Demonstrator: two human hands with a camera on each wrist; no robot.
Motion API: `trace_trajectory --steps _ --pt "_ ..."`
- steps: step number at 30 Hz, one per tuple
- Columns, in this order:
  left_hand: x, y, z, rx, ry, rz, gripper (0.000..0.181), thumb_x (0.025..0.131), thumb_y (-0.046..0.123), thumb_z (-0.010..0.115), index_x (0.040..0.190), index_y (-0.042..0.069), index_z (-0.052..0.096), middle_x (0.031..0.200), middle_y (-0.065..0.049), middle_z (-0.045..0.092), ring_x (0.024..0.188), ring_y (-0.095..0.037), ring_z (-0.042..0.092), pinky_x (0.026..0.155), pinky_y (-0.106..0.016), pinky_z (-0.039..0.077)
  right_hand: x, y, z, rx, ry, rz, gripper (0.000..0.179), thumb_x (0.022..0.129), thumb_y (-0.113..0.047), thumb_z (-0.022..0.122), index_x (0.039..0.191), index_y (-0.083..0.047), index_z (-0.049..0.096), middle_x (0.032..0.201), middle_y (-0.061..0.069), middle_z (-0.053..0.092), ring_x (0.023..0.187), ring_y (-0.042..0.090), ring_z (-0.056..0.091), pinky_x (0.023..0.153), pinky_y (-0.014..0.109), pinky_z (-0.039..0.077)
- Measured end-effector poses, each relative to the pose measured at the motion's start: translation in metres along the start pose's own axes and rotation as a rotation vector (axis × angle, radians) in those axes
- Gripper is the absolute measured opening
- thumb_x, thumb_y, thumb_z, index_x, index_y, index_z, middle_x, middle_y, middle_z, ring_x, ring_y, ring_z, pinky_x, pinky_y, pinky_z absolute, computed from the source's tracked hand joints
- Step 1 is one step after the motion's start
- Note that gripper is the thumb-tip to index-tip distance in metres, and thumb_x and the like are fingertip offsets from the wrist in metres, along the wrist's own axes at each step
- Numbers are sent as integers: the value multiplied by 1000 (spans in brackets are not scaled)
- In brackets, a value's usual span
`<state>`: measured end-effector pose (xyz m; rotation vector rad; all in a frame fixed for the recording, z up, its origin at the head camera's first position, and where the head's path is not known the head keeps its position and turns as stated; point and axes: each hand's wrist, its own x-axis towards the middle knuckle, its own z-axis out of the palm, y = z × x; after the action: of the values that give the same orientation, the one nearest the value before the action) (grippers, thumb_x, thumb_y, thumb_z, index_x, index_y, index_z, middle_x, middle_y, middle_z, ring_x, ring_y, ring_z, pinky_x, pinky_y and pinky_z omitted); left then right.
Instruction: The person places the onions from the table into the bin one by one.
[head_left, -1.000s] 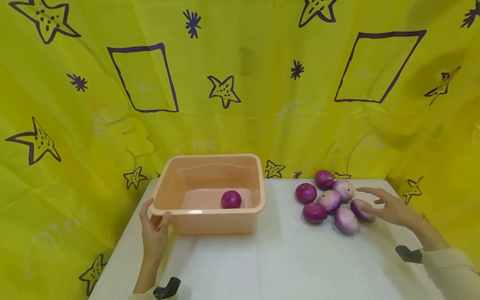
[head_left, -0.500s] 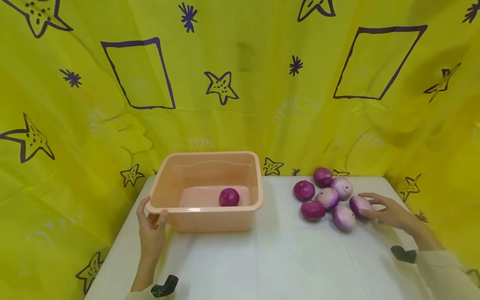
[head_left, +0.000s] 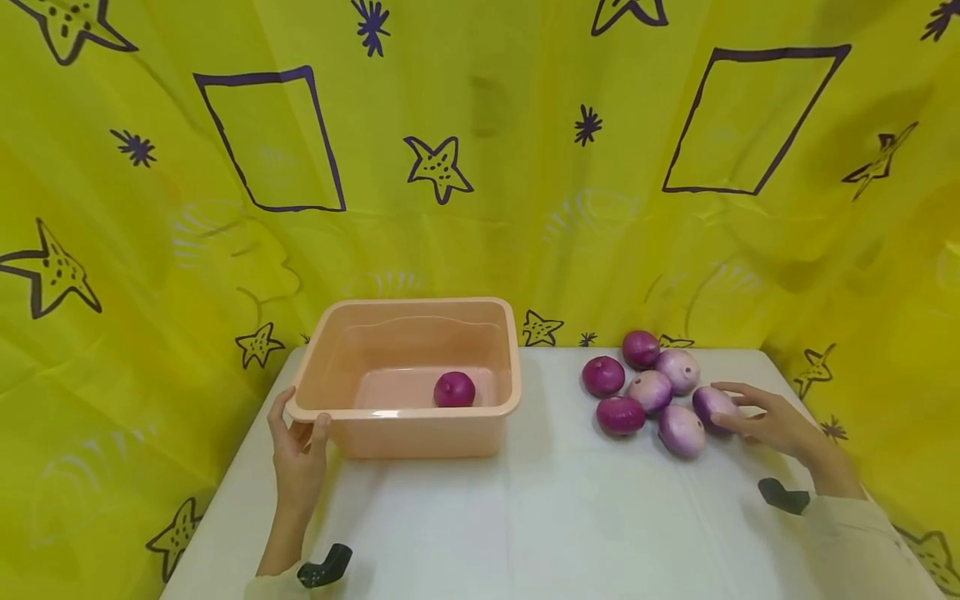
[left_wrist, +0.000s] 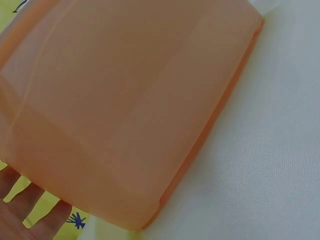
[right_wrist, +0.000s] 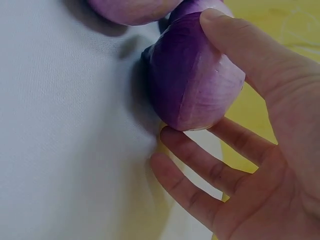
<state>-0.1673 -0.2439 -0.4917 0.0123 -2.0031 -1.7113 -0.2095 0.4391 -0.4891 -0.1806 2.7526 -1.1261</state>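
Observation:
At its near left corner, a peach plastic basin (head_left: 420, 435) is gripped by my left hand (head_left: 298, 467), thumb on the front rim and fingers round the side. One red onion (head_left: 454, 389) lies inside it. My right hand (head_left: 776, 425) holds a purple-and-white onion (head_left: 712, 408) at the right side of a cluster. In the right wrist view the thumb (right_wrist: 235, 40) presses on this onion (right_wrist: 195, 75), with fingers at its other side; some fingertips are hidden behind it. The left wrist view shows the basin's outer wall (left_wrist: 130, 110) and several fingers (left_wrist: 30, 205).
Several other onions sit close together on the white-covered table (head_left: 585, 517), among them a dark red onion (head_left: 620, 415) and a pale onion (head_left: 682, 431) beside the held one. A yellow patterned curtain (head_left: 517, 225) hangs behind and along both sides.
My right hand has moved in from the right of the purple-and-white onion and closed its thumb and fingers on it. The left hand stays on the basin. The head view has shifted slightly.

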Motion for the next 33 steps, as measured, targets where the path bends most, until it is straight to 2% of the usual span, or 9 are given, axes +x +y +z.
trace_trajectory --steps 8,14,19,24,29,33 --pt "-1 3 1 -2 -2 -21 64 104 7 55 159 19 24 159 -15 38 125 -19 55 93 -11 46 -3 -4 -1 18 5 -14 62 99 -27 70 150 0 44 140 42 46 120 52 53 76 34 60" --pt "-2 -1 -2 36 18 -31 64 104 11 56 159 22 25 157 -14 42 120 -9 56 92 -10 47 -4 -9 4 27 -3 -11 61 100 -27 69 149 -1 45 141 41 46 122 54 51 79 46 61" --pt "-2 -1 1 9 19 -18 64 104 10 56 159 21 25 157 -15 41 121 -12 56 91 -10 47 -4 -5 3 4 30 -27 61 99 -27 70 149 -3 47 139 39 49 120 51 54 77 35 61" --pt "-2 -1 4 -3 15 -6 64 104 9 56 159 20 25 157 -16 42 118 -6 56 91 -10 48 -1 -6 -2 -38 46 -52 59 96 -26 74 145 -3 51 133 37 54 112 43 60 74 27 58" --pt "-1 -1 4 13 12 -3 65 104 9 56 159 20 25 156 -17 44 117 -1 56 92 -10 47 7 -20 -13 -123 109 -116 56 92 -24 78 139 -4 57 127 29 61 105 29 58 73 26 53" --pt "-1 -2 2 18 19 -3 64 104 9 57 159 20 25 155 -18 45 116 -1 57 91 -9 47 14 -37 -24 -140 168 -167 56 90 -21 81 137 -5 58 125 26 61 98 22 58 72 25 52"
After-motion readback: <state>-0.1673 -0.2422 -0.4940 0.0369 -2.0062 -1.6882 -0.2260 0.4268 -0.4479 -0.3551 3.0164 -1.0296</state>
